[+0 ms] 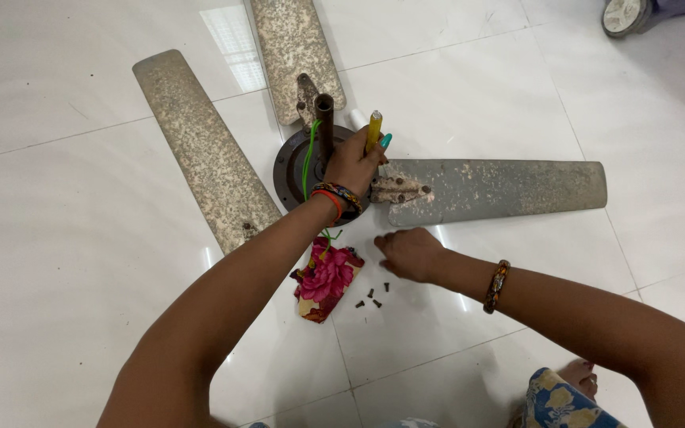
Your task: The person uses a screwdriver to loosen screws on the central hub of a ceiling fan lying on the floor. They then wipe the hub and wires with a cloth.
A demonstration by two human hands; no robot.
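Screws (pixel 373 297) are lying loose on the white floor (pixel 81 238), four small dark ones as far as the view lets you count, just below your right hand (pixel 408 254). You are curling that hand's fingers inward over the tiles; whether they are pinching a screw cannot be told from here. Your left hand (pixel 352 162) is wrapping around a yellow-handled screwdriver (pixel 375 128), gripping it upright beside the brown rod (pixel 324 127) rising from the fan's round motor hub (pixel 287 166).

You are, by the look of it, working on the bracket (pixel 396 190) joining the right blade (pixel 501 186) to the hub. A next move there would call for seating the driver tip squarely in a rusty screw head while the hub is kept from turning.

Three dusty blades are spreading from one hub. One flowered cloth (pixel 325 277) is lying between your arms, touching a green wire (pixel 308 154).
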